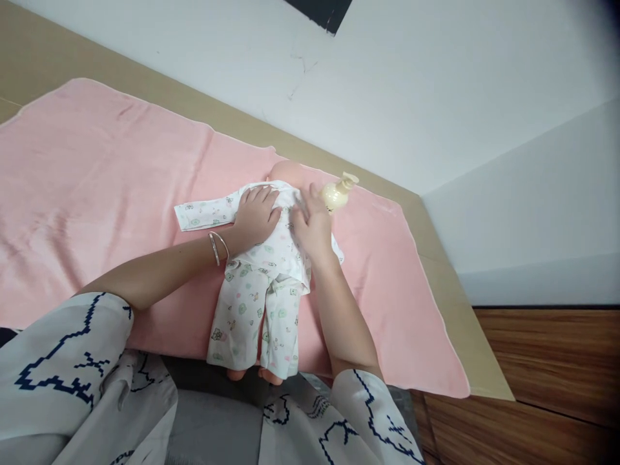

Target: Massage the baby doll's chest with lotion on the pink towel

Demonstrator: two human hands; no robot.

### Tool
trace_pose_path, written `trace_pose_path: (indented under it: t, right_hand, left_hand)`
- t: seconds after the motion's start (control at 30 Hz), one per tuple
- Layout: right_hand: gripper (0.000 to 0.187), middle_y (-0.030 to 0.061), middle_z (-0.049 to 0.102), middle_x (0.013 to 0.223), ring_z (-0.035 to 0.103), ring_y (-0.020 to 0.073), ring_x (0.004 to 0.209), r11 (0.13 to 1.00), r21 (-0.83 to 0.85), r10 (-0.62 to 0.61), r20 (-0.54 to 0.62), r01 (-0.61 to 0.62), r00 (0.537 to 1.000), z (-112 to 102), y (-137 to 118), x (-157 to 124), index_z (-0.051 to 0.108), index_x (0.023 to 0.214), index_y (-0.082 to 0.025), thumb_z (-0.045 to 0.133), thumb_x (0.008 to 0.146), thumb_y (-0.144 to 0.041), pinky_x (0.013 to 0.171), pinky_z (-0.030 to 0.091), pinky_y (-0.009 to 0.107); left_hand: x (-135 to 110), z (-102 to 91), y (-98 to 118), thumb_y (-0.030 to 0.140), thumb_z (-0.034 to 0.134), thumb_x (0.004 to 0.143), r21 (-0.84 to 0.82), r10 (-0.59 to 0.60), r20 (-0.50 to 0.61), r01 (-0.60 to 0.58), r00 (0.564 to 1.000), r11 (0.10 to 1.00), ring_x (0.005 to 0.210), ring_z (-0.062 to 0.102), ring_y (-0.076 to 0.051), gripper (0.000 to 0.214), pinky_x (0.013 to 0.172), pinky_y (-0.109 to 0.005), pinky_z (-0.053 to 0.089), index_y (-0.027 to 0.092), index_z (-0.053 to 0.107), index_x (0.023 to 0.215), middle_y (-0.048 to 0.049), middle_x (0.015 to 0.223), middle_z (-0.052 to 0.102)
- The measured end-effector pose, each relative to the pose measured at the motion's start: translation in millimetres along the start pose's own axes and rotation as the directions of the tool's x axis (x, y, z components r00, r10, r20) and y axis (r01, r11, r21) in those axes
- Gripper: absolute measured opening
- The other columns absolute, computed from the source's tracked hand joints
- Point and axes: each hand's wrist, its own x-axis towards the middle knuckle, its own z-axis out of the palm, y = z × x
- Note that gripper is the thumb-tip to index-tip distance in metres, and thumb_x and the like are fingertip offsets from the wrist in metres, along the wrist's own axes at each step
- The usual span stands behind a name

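Observation:
A baby doll (285, 172) lies stretched out on a pink blanket (121, 155), its head away from me and its feet near my lap. It wears a white long-sleeved shirt (276, 252) with small prints and matching trousers (281, 323). Flat on the upper left of the shirt rests my left hand (256, 216), fingers stretched out. My right hand (314, 223) is over the shirt's right side, slightly blurred, with fingers apart and nothing visible in them. Just beyond it stands a cream pump bottle (336, 192). The doll's face is not visible.
The blanket covers a tan table top (450, 310), whose edge runs along a white wall (416, 84). Wooden flooring (557, 361) shows at the right. A dark panel (322, 11) is on the wall at the top.

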Motion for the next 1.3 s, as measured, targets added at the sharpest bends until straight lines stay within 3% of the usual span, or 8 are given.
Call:
trace_pose_path:
  t: [0.13, 0.33, 0.47, 0.53, 0.67, 0.77, 0.97, 1.3]
  right_hand:
    - [0.062, 0.0122, 0.024, 0.169, 0.013, 0.0328, 0.159, 0.998, -0.059, -0.007, -0.176, -0.004, 0.984, -33.7, 23.4, 9.6, 0.035, 0.154, -0.021, 0.045, 0.096, -0.04, 0.125, 0.018, 0.066]
    - [0.08, 0.0135, 0.007, 0.172, 0.002, 0.033, 0.16, 0.997, -0.075, 0.012, -0.148, -0.023, 0.989, -50.5, 56.2, 20.6, 0.008, 0.161, -0.023, 0.047, 0.096, -0.044, 0.124, 0.013, 0.069]
    - [0.081, 0.0157, 0.007, 0.172, 0.004, 0.0313, 0.16, 0.996, -0.081, 0.014, -0.132, -0.025, 0.991, -48.4, 60.5, 23.5, 0.003, 0.162, -0.02, 0.044, 0.097, -0.049, 0.126, 0.014, 0.065]
    - [0.08, 0.0168, 0.009, 0.171, 0.007, 0.0309, 0.16, 0.995, -0.097, 0.002, -0.113, -0.013, 0.994, -48.6, 59.6, 24.0, 0.004, 0.162, -0.019, 0.04, 0.098, -0.052, 0.126, 0.014, 0.064]
    - [0.074, 0.0207, 0.023, 0.168, 0.018, 0.0302, 0.158, 0.989, -0.149, -0.001, -0.059, -0.008, 0.998, -52.7, 55.6, 23.4, 0.014, 0.16, -0.012, 0.028, 0.101, -0.055, 0.126, 0.019, 0.061]
    - [0.071, 0.0196, 0.032, 0.164, 0.026, 0.0298, 0.155, 0.979, -0.206, -0.011, -0.077, -0.005, 0.997, -55.5, 51.1, 22.7, 0.022, 0.158, -0.012, 0.022, 0.102, -0.056, 0.126, 0.023, 0.058]
    - [0.073, 0.0215, 0.032, 0.163, 0.025, 0.0334, 0.154, 0.949, -0.311, 0.019, -0.09, -0.047, 0.996, -51.5, 45.8, 24.6, 0.034, 0.154, -0.006, 0.016, 0.103, -0.055, 0.124, 0.026, 0.055]
    - [0.059, 0.0184, 0.026, 0.165, 0.021, 0.0384, 0.154, 0.934, -0.349, 0.049, -0.088, -0.077, 0.995, -44.5, 34.8, 19.8, 0.05, 0.146, -0.021, 0.026, 0.103, -0.054, 0.113, 0.036, 0.064]
  left_hand:
    - [-2.5, -13.3, 15.6, 0.031, 0.044, 0.098, -0.077, 0.107, 0.066, -0.102, 0.992, 0.992, 0.142, 0.045, -0.029, 0.044, 0.125, -0.051, 0.027, 0.015, 0.061, 0.135, -0.0123, 0.148, 0.056]
    - [19.5, -49.8, 50.5, 0.038, 0.031, 0.105, -0.494, 0.108, 0.054, -0.068, 0.993, 0.867, 0.13, 0.059, -0.02, 0.044, 0.113, -0.037, 0.048, 0.021, 0.06, 0.133, -0.0056, 0.137, 0.066]
    - [57.6, -47.0, 69.7, 0.04, 0.003, 0.108, -0.632, 0.0, 0.237, 0.154, 0.972, 0.76, 0.129, 0.062, -0.023, 0.063, 0.105, -0.044, 0.054, 0.02, 0.048, 0.146, -0.0118, 0.137, 0.064]
    - [77.7, -35.8, 74.9, 0.045, 0.003, 0.107, -0.776, -0.072, 0.382, 0.362, 0.921, 0.517, 0.136, 0.057, -0.025, 0.065, 0.108, -0.049, 0.05, 0.019, 0.045, 0.149, -0.0151, 0.139, 0.062]
    - [104.2, -16.8, 81.0, 0.056, 0.013, 0.101, -0.816, -0.047, 0.55, 0.525, 0.834, -0.241, 0.15, 0.039, -0.023, 0.07, 0.117, -0.042, 0.041, 0.018, 0.027, 0.158, -0.014, 0.155, 0.046]
    - [110.8, -15.5, 86.9, 0.056, 0.02, 0.099, -0.715, -0.007, 0.58, 0.506, 0.814, -0.482, 0.151, 0.037, -0.022, 0.073, 0.118, -0.039, 0.041, 0.018, 0.018, 0.161, -0.0122, 0.16, 0.04]
    - [106.6, -28.5, 87.9, 0.055, 0.026, 0.099, -0.708, 0.022, 0.577, 0.514, 0.816, -0.483, 0.147, 0.043, -0.027, 0.072, 0.114, -0.046, 0.045, 0.018, 0.022, 0.16, -0.0139, 0.156, 0.045]
    - [51.5, -61.0, 60.5, 0.048, 0.036, 0.096, -0.673, -0.075, 0.69, 0.6, 0.72, -0.433, 0.14, 0.053, -0.024, 0.067, 0.112, -0.037, 0.047, 0.015, 0.035, 0.154, -0.0173, 0.153, 0.05]
